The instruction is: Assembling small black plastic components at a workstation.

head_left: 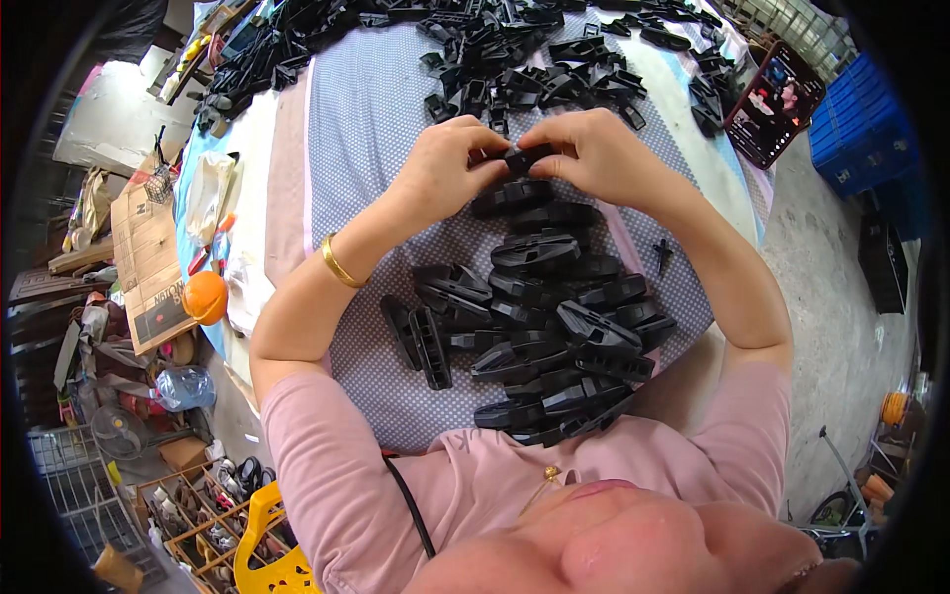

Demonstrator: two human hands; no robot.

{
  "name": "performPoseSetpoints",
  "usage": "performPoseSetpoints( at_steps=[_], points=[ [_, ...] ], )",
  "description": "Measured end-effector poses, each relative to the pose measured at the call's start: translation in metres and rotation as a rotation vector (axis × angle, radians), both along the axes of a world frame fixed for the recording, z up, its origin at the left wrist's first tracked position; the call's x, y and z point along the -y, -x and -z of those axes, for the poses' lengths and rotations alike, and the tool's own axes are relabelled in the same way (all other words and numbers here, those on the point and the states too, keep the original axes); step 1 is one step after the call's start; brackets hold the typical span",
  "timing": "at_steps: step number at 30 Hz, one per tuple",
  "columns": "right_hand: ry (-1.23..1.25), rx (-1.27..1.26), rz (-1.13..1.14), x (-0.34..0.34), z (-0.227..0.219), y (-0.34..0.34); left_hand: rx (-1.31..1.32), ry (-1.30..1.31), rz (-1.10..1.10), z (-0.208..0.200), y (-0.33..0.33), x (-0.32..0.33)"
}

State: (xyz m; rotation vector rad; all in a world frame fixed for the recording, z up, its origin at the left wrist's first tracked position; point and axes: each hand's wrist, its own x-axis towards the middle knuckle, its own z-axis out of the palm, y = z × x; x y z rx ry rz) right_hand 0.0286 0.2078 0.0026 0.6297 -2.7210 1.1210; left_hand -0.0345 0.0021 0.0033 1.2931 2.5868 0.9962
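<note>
Both my hands meet over the middle of the cloth-covered table. My left hand [450,163] pinches one end of a small black plastic part [524,158], and my right hand [592,150] pinches its other end. Most of that part is covered by my fingers. Just below my hands begins a pile of black plastic pieces [534,252], long and slotted, which runs back toward my body. A single small black piece [663,254] lies apart on the cloth, near my right forearm.
Loose black clips [534,79] are heaped along the far side of the patterned cloth [361,109]. At the far right stands a phone [775,104] with its screen lit, beside a blue crate [861,124]. An orange ball-shaped object [205,297] sits at the left edge.
</note>
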Motion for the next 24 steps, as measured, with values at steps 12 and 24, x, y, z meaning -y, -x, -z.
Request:
performPoseSetpoints(
  at_steps=[12, 24],
  points=[
    [-0.250, -0.411, -0.029, -0.006, 0.005, 0.006, -0.042, -0.047, -0.012, 0.004, -0.001, 0.003],
    [-0.147, -0.282, -0.129, -0.014, 0.009, 0.013, -0.052, -0.086, 0.013, 0.007, 0.002, 0.000]
  ],
)
